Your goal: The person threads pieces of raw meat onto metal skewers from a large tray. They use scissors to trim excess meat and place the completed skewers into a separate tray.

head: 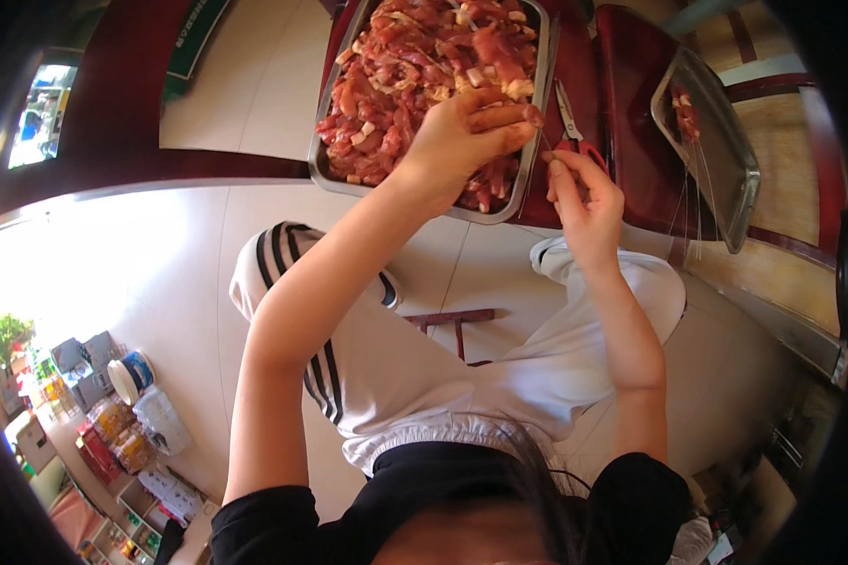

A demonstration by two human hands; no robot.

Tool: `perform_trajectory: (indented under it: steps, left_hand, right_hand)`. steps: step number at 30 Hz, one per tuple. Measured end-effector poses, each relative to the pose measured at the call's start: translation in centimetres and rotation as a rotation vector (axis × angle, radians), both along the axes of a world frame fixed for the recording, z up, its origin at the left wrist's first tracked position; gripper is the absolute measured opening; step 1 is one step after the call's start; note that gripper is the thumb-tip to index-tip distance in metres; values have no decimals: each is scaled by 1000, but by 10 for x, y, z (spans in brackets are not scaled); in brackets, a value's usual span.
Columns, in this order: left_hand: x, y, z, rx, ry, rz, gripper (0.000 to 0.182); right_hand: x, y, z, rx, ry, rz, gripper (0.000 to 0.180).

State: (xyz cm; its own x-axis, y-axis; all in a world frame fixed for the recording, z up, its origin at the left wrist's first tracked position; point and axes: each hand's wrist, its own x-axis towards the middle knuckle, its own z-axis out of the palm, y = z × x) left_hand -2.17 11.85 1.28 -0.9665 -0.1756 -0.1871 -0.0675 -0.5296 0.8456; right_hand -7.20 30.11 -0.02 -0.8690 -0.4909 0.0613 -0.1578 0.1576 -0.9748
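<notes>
A deep metal tray (316,152) heaped with cut raw meat (396,85) lies before me on a dark red surface. My left hand (477,134) is over the tray's right part, fingers stretched to the right and smeared from the meat; whether it pinches a piece cannot be told. Just right of the tray's rim, my right hand (583,194) has thumb and forefinger pinched together on what looks like a thin skewer, its tip near my left fingertips. Scissors with red handles (569,120) lie beyond my right hand. A second metal tray (731,169) holds skewered meat (685,116) on thin sticks.
The second tray rests tilted on a dark red stool or chair seat (632,85). Below, between my legs, a dark red wooden bar (459,316) shows near the tiled floor. Packaged goods and a white tub (131,374) stand at the far left.
</notes>
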Motion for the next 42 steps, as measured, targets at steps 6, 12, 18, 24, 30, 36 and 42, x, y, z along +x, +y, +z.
perform_trajectory:
  steps: [6,12,18,24,30,36,42]
  left_hand:
    - [1,4,15,105,-72,99,38]
    - [6,-4,17,-17,0,-114,80]
    - [13,-37,25,-210,93,63,69]
    - [17,-46,29,-385,102,130,60]
    - [23,-51,24,-501,61,135,55]
    - [31,-59,23,-500,47,158,55]
    - [36,-69,18,-518,34,191,55]
  right_hand:
    - [11,-8,6,-12,-25,97,14]
    - [-3,3,8,14,55,-57,14]
    - [-110,80,15,576,726,-577,14]
    - [-132,98,2,999,884,-740,17]
    - [-64,3,-10,609,346,-143,20]
    - [-52,-28,-40,796,325,-1,24]
    - [-69,-24,-34,529,-177,63,21]
